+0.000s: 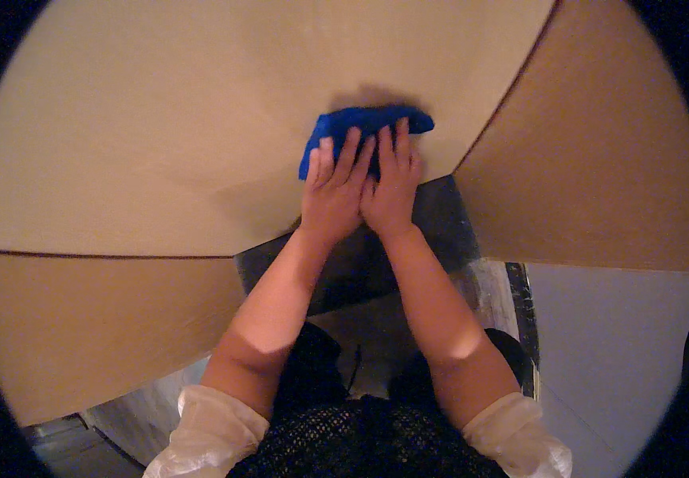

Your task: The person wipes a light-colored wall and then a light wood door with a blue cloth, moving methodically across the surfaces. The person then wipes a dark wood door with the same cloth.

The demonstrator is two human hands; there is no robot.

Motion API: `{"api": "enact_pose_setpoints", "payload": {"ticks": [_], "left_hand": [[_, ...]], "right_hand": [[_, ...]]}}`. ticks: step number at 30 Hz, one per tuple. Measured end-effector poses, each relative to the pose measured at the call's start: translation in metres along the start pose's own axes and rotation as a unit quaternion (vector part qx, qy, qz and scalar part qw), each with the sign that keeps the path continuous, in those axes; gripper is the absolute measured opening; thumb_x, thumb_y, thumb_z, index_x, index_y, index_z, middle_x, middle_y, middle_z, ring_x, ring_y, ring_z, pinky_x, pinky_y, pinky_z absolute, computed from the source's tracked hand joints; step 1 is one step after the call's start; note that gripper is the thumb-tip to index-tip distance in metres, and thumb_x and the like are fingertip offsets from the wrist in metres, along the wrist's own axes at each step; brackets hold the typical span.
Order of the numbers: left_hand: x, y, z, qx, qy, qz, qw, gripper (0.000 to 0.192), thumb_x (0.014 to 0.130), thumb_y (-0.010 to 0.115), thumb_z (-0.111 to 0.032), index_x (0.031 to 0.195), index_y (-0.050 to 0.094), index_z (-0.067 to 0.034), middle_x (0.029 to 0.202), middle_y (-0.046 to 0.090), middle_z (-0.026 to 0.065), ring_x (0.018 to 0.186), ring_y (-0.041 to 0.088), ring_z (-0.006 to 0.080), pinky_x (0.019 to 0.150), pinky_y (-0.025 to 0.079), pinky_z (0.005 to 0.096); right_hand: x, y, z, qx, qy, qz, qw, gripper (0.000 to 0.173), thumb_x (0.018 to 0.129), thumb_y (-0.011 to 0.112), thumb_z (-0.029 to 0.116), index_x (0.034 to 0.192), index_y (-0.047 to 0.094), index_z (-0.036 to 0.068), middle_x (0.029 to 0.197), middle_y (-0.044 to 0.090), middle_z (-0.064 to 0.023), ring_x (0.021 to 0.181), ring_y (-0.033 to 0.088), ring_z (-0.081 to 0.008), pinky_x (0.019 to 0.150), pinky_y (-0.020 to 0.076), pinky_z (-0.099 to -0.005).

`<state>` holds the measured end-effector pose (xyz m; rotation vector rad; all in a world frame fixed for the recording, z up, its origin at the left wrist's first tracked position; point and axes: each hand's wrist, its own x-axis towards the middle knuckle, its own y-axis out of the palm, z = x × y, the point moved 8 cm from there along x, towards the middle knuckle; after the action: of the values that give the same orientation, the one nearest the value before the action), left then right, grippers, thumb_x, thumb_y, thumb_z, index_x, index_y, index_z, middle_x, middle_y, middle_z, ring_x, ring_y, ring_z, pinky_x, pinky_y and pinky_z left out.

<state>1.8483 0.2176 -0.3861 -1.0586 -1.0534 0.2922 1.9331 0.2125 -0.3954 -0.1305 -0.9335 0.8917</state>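
A blue cloth [374, 119] lies bunched against a large smooth beige panel [201, 119], casting a shadow above itself. My left hand [333, 188] presses flat on the cloth's left part with the fingers spread. Beside it, my right hand [395, 185] rests on the right part, its fingertips pointing away from me. The two hands touch or overlap near the thumbs. Both palms hide the cloth's lower middle. My forearms stretch out over a dark base strip [446, 209] at the foot of the panel.
Dark seams divide the middle panel from beige side panels at the left [99, 310] and right [583, 161]. A pale grey surface [613, 340] lies at the lower right. Below me are my dark clothing [368, 442] and a streaked floor [135, 412].
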Motion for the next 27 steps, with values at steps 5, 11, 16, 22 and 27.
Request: {"api": "enact_pose_setpoints", "payload": {"ticks": [5, 11, 16, 22, 27], "left_hand": [[0.055, 0.029, -0.065, -0.036, 0.117, 0.033, 0.992, 0.045, 0.079, 0.048, -0.021, 0.122, 0.051, -0.01, 0.137, 0.039, 0.0008, 0.128, 0.033, 0.0182, 0.105, 0.023, 0.0343], [0.078, 0.066, -0.103, -0.074, 0.209, 0.086, 0.971, 0.049, 0.078, 0.046, -0.017, 0.126, 0.045, -0.005, 0.138, 0.037, 0.0035, 0.128, 0.033, 0.0172, 0.106, 0.025, 0.0327], [0.062, 0.092, -0.088, -0.117, 0.224, 0.141, 0.957, 0.05, 0.079, 0.044, -0.014, 0.128, 0.043, -0.004, 0.136, 0.041, 0.0037, 0.125, 0.038, 0.0162, 0.106, 0.026, 0.0283], [0.001, 0.12, -0.037, -0.196, 0.081, 0.333, 0.919, 0.049, 0.085, 0.038, -0.018, 0.133, 0.037, -0.008, 0.138, 0.038, 0.0065, 0.126, 0.037, 0.0213, 0.106, 0.026, 0.0324], [-0.073, 0.103, -0.009, 0.081, 0.305, 0.305, 0.899, 0.051, 0.083, 0.039, -0.016, 0.133, 0.036, -0.007, 0.139, 0.035, 0.0056, 0.128, 0.032, 0.0192, 0.107, 0.023, 0.0316]], "right_hand": [[0.015, -0.031, -0.082, 0.053, 0.112, -0.057, 0.991, 0.053, 0.078, 0.047, 0.008, 0.128, 0.036, -0.003, 0.141, 0.023, -0.0235, 0.122, 0.032, -0.0427, 0.102, 0.0265, -0.0436], [0.001, -0.022, -0.145, 0.114, 0.224, -0.021, 0.968, 0.062, 0.083, 0.048, 0.01, 0.136, 0.019, -0.005, 0.145, 0.009, -0.0231, 0.134, 0.015, -0.0358, 0.108, 0.0164, -0.0377], [-0.033, 0.027, -0.157, 0.141, 0.28, 0.024, 0.949, 0.072, 0.087, 0.048, 0.023, 0.137, 0.007, -0.007, 0.145, 0.002, -0.0256, 0.135, 0.006, -0.0351, 0.11, 0.0073, -0.0381], [-0.088, 0.097, -0.132, 0.17, 0.346, 0.143, 0.912, 0.079, 0.088, 0.051, 0.029, 0.137, 0.001, -0.006, 0.142, 0.017, -0.0246, 0.131, 0.023, -0.0313, 0.106, 0.0205, -0.0342], [-0.141, 0.14, -0.083, 0.19, 0.308, 0.25, 0.898, 0.088, 0.084, 0.055, 0.032, 0.134, -0.002, -0.011, 0.14, 0.011, -0.0308, 0.13, 0.018, -0.0373, 0.106, 0.0187, -0.0378]]}}
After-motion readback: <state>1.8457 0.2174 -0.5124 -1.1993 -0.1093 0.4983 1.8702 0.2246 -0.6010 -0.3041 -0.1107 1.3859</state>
